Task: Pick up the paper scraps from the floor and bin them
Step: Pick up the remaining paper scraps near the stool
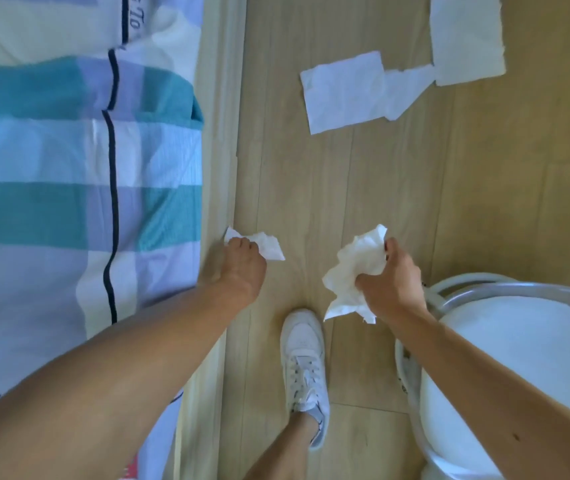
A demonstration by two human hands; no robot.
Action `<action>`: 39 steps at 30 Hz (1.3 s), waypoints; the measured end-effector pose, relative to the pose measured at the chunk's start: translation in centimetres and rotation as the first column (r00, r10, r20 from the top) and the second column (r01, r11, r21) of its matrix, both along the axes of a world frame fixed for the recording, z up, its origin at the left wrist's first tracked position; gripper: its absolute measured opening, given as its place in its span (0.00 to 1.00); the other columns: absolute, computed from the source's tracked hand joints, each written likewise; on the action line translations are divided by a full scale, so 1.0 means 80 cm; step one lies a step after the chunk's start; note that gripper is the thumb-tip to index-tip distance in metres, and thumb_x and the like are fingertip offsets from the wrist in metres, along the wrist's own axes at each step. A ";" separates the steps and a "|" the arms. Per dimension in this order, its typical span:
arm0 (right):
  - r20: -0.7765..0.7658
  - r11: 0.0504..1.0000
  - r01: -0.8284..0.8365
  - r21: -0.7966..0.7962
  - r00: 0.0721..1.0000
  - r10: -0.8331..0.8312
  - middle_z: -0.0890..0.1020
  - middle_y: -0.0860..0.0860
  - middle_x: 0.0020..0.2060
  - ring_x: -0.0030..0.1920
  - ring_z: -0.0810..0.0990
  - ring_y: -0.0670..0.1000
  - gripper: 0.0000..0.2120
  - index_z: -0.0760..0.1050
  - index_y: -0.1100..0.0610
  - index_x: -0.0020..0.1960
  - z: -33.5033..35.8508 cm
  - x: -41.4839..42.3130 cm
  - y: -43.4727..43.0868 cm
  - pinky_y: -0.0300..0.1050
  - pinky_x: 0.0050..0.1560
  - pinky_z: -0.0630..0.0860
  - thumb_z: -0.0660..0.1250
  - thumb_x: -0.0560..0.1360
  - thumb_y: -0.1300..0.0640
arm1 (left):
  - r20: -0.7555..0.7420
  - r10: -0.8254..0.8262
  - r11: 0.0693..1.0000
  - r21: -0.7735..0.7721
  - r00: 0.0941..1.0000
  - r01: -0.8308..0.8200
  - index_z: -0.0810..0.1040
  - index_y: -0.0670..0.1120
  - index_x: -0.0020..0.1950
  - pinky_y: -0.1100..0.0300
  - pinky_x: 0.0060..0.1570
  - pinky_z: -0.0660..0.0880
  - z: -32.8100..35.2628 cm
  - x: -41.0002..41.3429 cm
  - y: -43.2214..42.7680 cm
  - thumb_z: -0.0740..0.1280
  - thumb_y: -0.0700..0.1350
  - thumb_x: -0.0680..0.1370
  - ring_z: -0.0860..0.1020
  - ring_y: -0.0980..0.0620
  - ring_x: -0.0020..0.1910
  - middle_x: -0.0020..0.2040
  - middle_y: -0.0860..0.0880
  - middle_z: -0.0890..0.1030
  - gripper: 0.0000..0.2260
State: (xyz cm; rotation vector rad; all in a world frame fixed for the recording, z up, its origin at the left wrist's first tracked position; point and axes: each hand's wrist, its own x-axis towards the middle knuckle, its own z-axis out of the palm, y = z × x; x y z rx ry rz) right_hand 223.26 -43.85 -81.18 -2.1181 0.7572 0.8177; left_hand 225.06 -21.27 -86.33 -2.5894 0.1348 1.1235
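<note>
My left hand (242,263) is closed on a small white paper scrap (271,249) low over the wooden floor, beside the bed. My right hand (392,282) grips a larger crumpled wad of white paper (354,271) above the floor. Further ahead three flat white paper scraps lie on the floor: a big one (344,93), a torn one (406,90) touching it, and another sheet (467,39) at the far right. No bin is recognisable in view.
A bed with a striped blue, teal and cream cover (69,168) fills the left side. A white round chair with a metal frame (515,362) stands at the lower right. My white sneaker (306,362) is planted on the floor (311,188) between them.
</note>
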 end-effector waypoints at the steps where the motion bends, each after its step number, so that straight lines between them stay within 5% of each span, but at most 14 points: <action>1: -0.009 1.000 0.004 -0.011 1.000 -0.004 0.79 0.52 0.49 0.47 0.79 0.55 0.20 0.69 0.53 0.60 0.012 0.007 -0.001 0.49 0.40 0.80 0.68 0.71 0.65 | -0.074 0.017 0.993 -0.112 0.997 -0.025 0.77 0.47 0.65 0.54 0.65 0.66 -0.008 -0.008 -0.005 0.63 0.44 0.78 0.75 0.48 0.62 0.62 0.48 0.78 0.16; 5: 0.013 0.997 0.004 -0.079 1.000 -0.003 0.81 0.55 0.54 0.52 0.81 0.59 0.22 0.70 0.56 0.64 0.080 0.066 -0.016 0.57 0.53 0.82 0.70 0.71 0.64 | 0.075 0.059 0.921 -0.389 0.995 -0.025 0.81 0.43 0.54 0.52 0.52 0.74 0.083 0.051 -0.039 0.63 0.47 0.80 0.81 0.44 0.50 0.53 0.45 0.81 0.11; 9: 0.066 0.989 0.027 -0.145 0.998 -0.018 0.81 0.54 0.48 0.45 0.80 0.58 0.20 0.70 0.55 0.59 0.134 0.137 -0.044 0.50 0.43 0.79 0.67 0.69 0.65 | 0.206 0.298 0.791 -0.599 0.932 -0.120 0.82 0.46 0.44 0.59 0.36 0.70 0.151 0.115 -0.056 0.66 0.41 0.78 0.81 0.47 0.43 0.46 0.49 0.82 0.05; 12: 0.127 0.979 0.050 -0.198 0.992 -0.025 0.79 0.53 0.45 0.43 0.79 0.58 0.20 0.69 0.54 0.59 0.174 0.196 -0.073 0.49 0.41 0.77 0.66 0.68 0.64 | 0.245 0.399 0.728 -0.671 0.884 -0.143 0.79 0.47 0.50 0.61 0.39 0.67 0.196 0.169 -0.064 0.66 0.38 0.77 0.82 0.46 0.46 0.49 0.50 0.84 0.06; 17: 0.140 0.964 0.061 -0.259 0.990 -0.024 0.79 0.53 0.45 0.43 0.80 0.60 0.19 0.68 0.55 0.57 0.191 0.267 -0.120 0.55 0.43 0.81 0.65 0.68 0.65 | 0.171 0.409 0.653 -0.741 0.896 -0.157 0.71 0.47 0.61 0.49 0.48 0.78 0.211 0.235 -0.080 0.64 0.36 0.76 0.81 0.41 0.55 0.61 0.47 0.82 0.15; 21: 0.093 0.950 0.000 -0.311 0.995 0.030 0.82 0.53 0.42 0.41 0.82 0.60 0.16 0.77 0.55 0.53 0.134 0.320 -0.154 0.51 0.41 0.82 0.64 0.66 0.66 | 0.168 0.332 0.656 -0.748 0.928 -0.099 0.74 0.46 0.66 0.51 0.57 0.77 0.156 0.282 -0.101 0.63 0.36 0.76 0.79 0.44 0.60 0.62 0.46 0.80 0.19; 26: 0.012 0.917 -0.210 -0.338 0.974 0.228 0.80 0.52 0.33 0.35 0.80 0.57 0.11 0.80 0.55 0.43 0.010 0.391 -0.192 0.42 0.31 0.73 0.65 0.67 0.68 | 0.187 0.190 0.694 -0.720 0.964 0.003 0.82 0.47 0.58 0.53 0.55 0.74 0.026 0.337 -0.139 0.63 0.40 0.78 0.77 0.44 0.54 0.51 0.46 0.79 0.12; 29: -0.042 0.886 -0.321 -0.334 0.945 0.326 0.80 0.54 0.41 0.43 0.81 0.59 0.11 0.79 0.54 0.48 -0.067 0.423 -0.214 0.45 0.36 0.73 0.66 0.69 0.66 | 0.227 0.152 0.706 -0.706 0.962 0.055 0.85 0.50 0.53 0.53 0.57 0.71 -0.052 0.357 -0.169 0.65 0.43 0.78 0.72 0.45 0.57 0.53 0.48 0.76 0.09; 31: -0.056 0.849 -0.377 -0.369 0.921 0.385 0.78 0.56 0.50 0.51 0.78 0.59 0.15 0.78 0.55 0.55 -0.107 0.442 -0.225 0.47 0.41 0.72 0.66 0.71 0.66 | 0.239 0.113 0.722 -0.687 0.964 0.085 0.86 0.50 0.51 0.48 0.64 0.68 -0.095 0.364 -0.190 0.66 0.44 0.78 0.66 0.43 0.69 0.64 0.47 0.73 0.09; 35: -0.080 0.618 -0.589 -0.521 0.754 0.652 0.69 0.53 0.71 0.72 0.63 0.57 0.18 0.81 0.55 0.60 -0.160 0.480 -0.237 0.51 0.66 0.68 0.69 0.72 0.65 | 0.109 0.076 0.782 -0.623 0.991 0.009 0.84 0.50 0.56 0.36 0.74 0.58 -0.151 0.375 -0.219 0.67 0.42 0.80 0.45 0.40 0.81 0.79 0.46 0.57 0.08; 39: -0.134 0.546 -0.692 -0.472 0.668 0.732 0.52 0.49 0.81 0.80 0.48 0.51 0.23 0.74 0.53 0.69 -0.193 0.508 -0.245 0.54 0.76 0.57 0.70 0.74 0.58 | 0.167 -0.128 0.851 -0.488 0.978 0.194 0.81 0.51 0.59 0.38 0.66 0.66 -0.174 0.385 -0.231 0.70 0.39 0.75 0.52 0.41 0.79 0.78 0.46 0.58 0.15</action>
